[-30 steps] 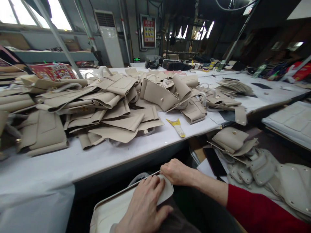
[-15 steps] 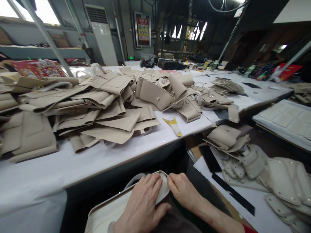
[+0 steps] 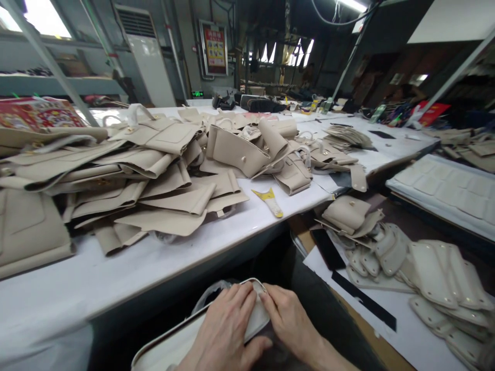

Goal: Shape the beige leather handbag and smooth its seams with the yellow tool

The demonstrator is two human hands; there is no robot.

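Note:
A pale handbag (image 3: 178, 341) with a thin dark-edged rim lies across my lap at the bottom of the head view. My left hand (image 3: 228, 327) rests over it, fingers together and curled on the rim, thumb stretched out along the near side. At the bag's right end my right hand (image 3: 289, 315) grips the rounded corner between thumb and fingers. Its fingertips are partly hidden. A plastic-wrapped handle (image 3: 211, 294) arches beyond the rim. The bag's lower part is out of sight.
Folded beige bag pieces (image 3: 166, 170) are heaped on the white table (image 3: 162, 263). Near its edge lies a yellow-and-white tool (image 3: 269, 202). To the right are a black phone (image 3: 328, 249), a black strip (image 3: 363, 300) and a pile of studded pale pieces (image 3: 435, 273).
My right hand has turned at the corner, its fingers now reaching further over the rim. My left hand stays on the bag. The camera view has shifted slightly to the right.

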